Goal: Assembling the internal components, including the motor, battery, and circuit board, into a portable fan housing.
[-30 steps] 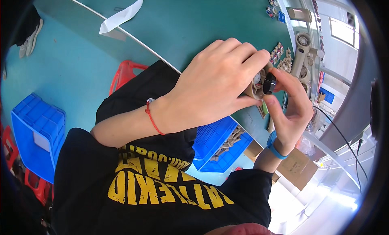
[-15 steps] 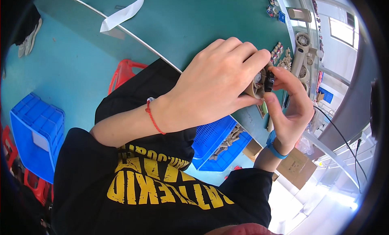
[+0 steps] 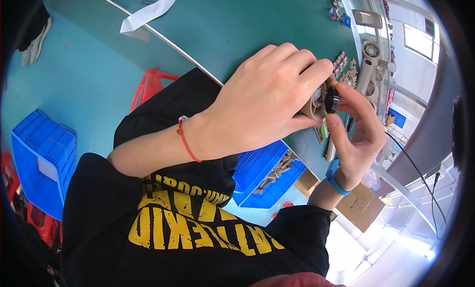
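Observation:
My left hand point(image 3: 267, 96), with a red cord on its wrist, is closed around a beige round plastic housing point(image 3: 311, 109). Its open end faces right and shows a pale round part and some wiring inside. In my right hand point(image 3: 361, 131), which wears a blue wristband, the thumb and fingertips pinch a small black round cap point(image 3: 332, 100) at that open end. Whether the cap touches the rim is hard to make out. The left fingers and palm hide most of the housing.
Beyond my hands, the green table point(image 3: 222, 34) holds a white paper strip point(image 3: 151, 12), small circuit boards point(image 3: 339, 12) and beige handheld fans point(image 3: 368, 64). Below its edge stands a blue crate point(image 3: 260, 188) with beige parts. Leftward are a red stool point(image 3: 148, 86) and blue bins point(image 3: 44, 153).
The black cap has tilted and shifted slightly right, so more of its round face shows. Both hands keep their holds and have moved a little to the right.

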A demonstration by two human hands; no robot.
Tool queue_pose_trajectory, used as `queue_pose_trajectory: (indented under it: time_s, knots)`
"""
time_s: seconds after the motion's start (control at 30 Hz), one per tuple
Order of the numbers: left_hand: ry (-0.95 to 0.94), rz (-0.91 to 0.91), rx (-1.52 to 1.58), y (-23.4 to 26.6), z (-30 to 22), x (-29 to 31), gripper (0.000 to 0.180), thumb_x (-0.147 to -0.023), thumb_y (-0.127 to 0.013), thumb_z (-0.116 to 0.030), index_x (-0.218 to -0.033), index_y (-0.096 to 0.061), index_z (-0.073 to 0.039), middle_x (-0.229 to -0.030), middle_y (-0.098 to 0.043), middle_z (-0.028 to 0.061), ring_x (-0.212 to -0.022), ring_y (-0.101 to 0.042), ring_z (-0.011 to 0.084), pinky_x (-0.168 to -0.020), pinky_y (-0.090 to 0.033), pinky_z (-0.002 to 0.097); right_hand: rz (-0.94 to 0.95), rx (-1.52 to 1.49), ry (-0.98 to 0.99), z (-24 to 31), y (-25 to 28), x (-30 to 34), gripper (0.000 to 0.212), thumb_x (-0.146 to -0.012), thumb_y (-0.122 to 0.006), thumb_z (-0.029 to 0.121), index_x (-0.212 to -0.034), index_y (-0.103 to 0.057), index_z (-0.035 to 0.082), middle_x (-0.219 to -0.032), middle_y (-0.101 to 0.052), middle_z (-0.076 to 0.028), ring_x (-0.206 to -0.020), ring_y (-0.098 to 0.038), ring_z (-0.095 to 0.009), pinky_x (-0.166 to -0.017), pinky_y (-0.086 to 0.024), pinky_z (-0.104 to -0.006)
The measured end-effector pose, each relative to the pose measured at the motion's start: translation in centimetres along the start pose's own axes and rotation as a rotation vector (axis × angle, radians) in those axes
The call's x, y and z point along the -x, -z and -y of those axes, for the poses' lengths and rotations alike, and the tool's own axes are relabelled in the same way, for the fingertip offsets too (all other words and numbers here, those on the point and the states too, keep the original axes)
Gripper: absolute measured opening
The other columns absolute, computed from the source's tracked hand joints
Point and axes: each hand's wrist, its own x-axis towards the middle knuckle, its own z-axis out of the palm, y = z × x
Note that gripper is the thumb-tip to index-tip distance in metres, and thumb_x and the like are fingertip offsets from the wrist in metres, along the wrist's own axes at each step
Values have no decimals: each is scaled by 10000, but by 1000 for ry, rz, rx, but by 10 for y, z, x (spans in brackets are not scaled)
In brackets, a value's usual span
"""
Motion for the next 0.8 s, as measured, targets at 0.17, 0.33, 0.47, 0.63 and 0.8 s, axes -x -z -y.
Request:
queue_pose_trajectory:
  time_s: [0.17, 0.33, 0.47, 0.63, 0.8]
  knots:
    - [4, 4, 5, 0, 1, 0, 591, -684, -862, -247, -1147, -562, -35, -991, -599, 94, -954, -586, 269, -845, -486, 364, -15, 86, 19, 6, -4, -1, 396, -700, -753, -56, -1094, -715, -36, -1066, -725, -141, -887, -701, -191, -824, -562, -293]
    - [0, 3, 1, 1, 0, 1, 586, -688, -857, -236, -1153, -561, -36, -1010, -605, 93, -967, -588, 267, -859, -483, 364, 0, 199, 80, 16, -7, -5, 378, -696, -772, -51, -1070, -723, -24, -1057, -727, -154, -850, -709, -197, -786, -578, -298]
    - [-14, 32, 19, 3, -2, -2, 592, -685, -852, -222, -1164, -558, -35, -1029, -609, 94, -982, -588, 268, -873, -479, 364, -18, 252, 60, 28, -6, -6, 355, -701, -779, -42, -1051, -726, -15, -1044, -729, -149, -836, -713, -197, -764, -575, -295]
    - [20, 0, 10, 2, 0, 0, 607, -646, -835, -164, -1191, -585, -69, -1074, -650, 99, -999, -619, 298, -866, -516, 392, 49, 360, 65, 32, -7, -9, 397, -697, -762, -73, -1088, -724, -17, -1057, -723, -142, -858, -684, -176, -791, -564, -288]
    - [16, 2, 5, 2, 2, 0, 604, -644, -829, -144, -1191, -583, -71, -1066, -649, 92, -992, -620, 295, -856, -516, 388, 59, 418, 125, 32, -7, -11, 388, -694, -765, -73, -1075, -727, -12, -1055, -728, -130, -847, -692, -183, -783, -564, -288]
